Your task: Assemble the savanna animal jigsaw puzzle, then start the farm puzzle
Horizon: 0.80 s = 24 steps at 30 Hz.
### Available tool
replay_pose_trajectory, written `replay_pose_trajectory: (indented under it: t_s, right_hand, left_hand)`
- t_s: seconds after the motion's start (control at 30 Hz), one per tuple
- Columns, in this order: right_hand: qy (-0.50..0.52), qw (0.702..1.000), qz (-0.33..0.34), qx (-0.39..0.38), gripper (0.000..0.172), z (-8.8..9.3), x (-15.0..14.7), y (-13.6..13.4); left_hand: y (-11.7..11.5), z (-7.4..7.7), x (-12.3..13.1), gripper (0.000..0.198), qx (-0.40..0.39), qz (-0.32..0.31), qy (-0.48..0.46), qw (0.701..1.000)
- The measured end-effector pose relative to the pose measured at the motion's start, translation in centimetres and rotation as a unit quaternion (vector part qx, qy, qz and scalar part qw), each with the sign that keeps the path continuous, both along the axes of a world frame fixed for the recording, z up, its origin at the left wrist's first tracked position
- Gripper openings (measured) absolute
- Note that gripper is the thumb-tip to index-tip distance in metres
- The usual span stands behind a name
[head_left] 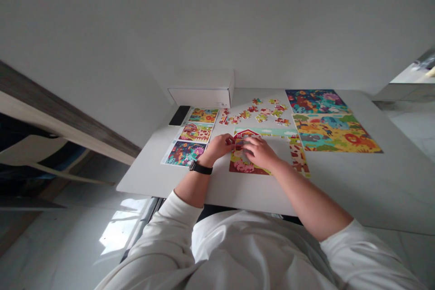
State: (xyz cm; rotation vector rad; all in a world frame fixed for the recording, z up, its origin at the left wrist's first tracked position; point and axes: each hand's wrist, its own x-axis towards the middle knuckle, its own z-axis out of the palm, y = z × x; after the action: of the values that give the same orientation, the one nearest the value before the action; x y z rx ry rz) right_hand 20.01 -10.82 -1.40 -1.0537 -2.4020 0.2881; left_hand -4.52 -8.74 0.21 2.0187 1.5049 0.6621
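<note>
A partly assembled farm jigsaw puzzle (256,168) lies flat on the white table, its border joined around a bare middle. At its left side my left hand (220,147) is closed, thumb and fingers pinched at a puzzle piece (239,144) beside the red barn. My right hand (260,152) reaches in from the right, fingers apart and bent, the tips resting on or just over the same area. Fingers partly cover that piece, so its fit cannot be made out. Several loose puzzle pieces (261,118) are scattered beyond the puzzle.
Left of the puzzle lies a reference sheet (195,132) with three small pictures, a black phone (180,115) by its top corner. A white box (200,96) stands against the wall. Two finished pictures, a dark one (316,101) and a yellow safari one (335,133), lie at right.
</note>
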Motion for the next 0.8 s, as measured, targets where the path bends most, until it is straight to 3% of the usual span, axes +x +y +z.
replay_pose_trajectory:
  t_s: [0.13,0.37,0.8]
  right_hand:
    - [-0.002,1.0,0.015,-0.016,0.034,0.1,-0.1,0.0]
    - [-0.033,0.999,0.016,-0.021,0.03,0.5,-0.2,-0.2]
    - [-0.058,0.998,0.024,-0.021,0.029,1.1,0.3,-0.1]
  left_hand:
    - [-0.1,0.0,0.0,0.029,0.032,0.01,-0.002,0.999]
    - [-0.3,0.2,-0.3,0.021,0.083,-0.048,0.02,0.995]
    - [-0.4,0.2,-0.2,0.028,0.078,-0.081,0.051,0.992]
